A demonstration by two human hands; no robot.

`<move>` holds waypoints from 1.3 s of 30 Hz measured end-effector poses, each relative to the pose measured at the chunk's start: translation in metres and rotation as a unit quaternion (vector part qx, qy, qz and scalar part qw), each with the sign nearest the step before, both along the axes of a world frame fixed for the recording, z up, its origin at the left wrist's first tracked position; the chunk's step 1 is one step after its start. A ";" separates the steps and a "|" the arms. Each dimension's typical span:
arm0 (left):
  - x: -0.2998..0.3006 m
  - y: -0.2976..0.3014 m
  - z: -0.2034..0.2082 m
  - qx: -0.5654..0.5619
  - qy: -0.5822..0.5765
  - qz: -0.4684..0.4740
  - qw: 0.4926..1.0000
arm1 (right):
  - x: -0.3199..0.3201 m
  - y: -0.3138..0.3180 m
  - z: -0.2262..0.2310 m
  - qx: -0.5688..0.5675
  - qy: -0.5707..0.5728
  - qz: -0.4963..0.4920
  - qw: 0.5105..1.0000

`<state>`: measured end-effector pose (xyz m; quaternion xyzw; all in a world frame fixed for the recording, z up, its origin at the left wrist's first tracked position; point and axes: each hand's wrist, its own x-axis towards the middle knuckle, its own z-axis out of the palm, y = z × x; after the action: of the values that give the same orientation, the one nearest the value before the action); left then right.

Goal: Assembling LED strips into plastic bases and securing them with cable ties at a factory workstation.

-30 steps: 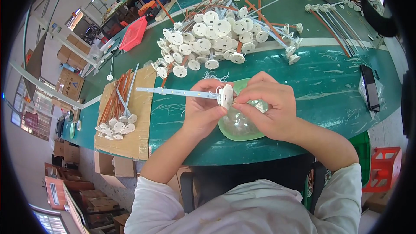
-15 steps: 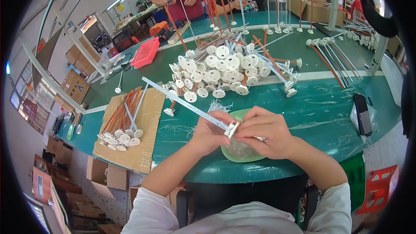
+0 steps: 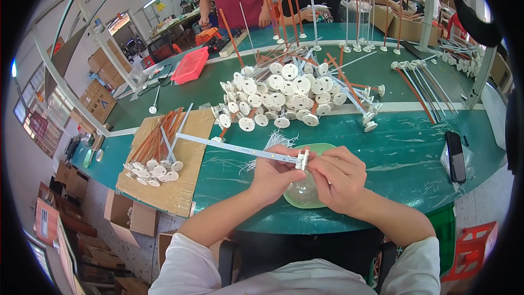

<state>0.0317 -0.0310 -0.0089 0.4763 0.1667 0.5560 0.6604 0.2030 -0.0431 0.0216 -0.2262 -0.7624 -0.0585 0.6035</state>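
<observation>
My left hand (image 3: 268, 179) is closed around one end of a pale LED strip (image 3: 234, 148), whose free end reaches left toward the cardboard. A white plastic end piece (image 3: 302, 159) sits on the held end, between my two hands. My right hand (image 3: 345, 179) is pinched against the right side of that end piece; whatever its fingertips hold is hidden. Beneath both hands lies a light green bowl (image 3: 297, 203) with small clear or pale contents that are hard to make out. Thin white wires (image 3: 278, 141) lie just beyond my left hand.
Ahead is a large pile of strips with white round bases (image 3: 299, 85). A cardboard sheet (image 3: 180, 188) at left carries more strips. A phone (image 3: 455, 157) lies at right. A red tray (image 3: 190, 66) and strips standing upright are farther back. Two people stand or sit across the table.
The strip has swung to a flatter angle, its free end lower. Both hands and the end piece have shifted slightly right in view. The person in red has lowered a hand.
</observation>
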 end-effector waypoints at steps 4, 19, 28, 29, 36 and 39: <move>-0.004 0.003 -0.001 0.048 0.045 0.014 0.998 | -0.002 -0.003 -0.003 0.011 -0.011 -0.017 1.000; -0.012 0.014 -0.003 0.018 0.032 -0.025 0.999 | 0.001 0.007 -0.002 -0.075 -0.009 0.056 0.996; -0.005 0.010 -0.008 0.055 -0.007 -0.008 0.998 | -0.004 -0.002 -0.006 -0.081 -0.035 0.018 0.996; -0.005 0.011 -0.005 0.066 0.002 -0.010 0.998 | -0.003 0.003 -0.005 -0.059 -0.032 0.022 0.997; -0.004 0.015 0.001 0.001 -0.029 -0.016 0.999 | -0.005 0.010 -0.017 -0.132 0.030 0.036 0.990; -0.003 0.012 0.002 -0.016 -0.065 -0.042 0.997 | 0.000 0.007 -0.015 -0.174 0.024 0.063 0.982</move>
<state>0.0287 -0.0193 -0.0070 0.4348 0.1123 0.5548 0.7004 0.2026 -0.0362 0.0069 -0.2806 -0.7591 0.1187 0.5753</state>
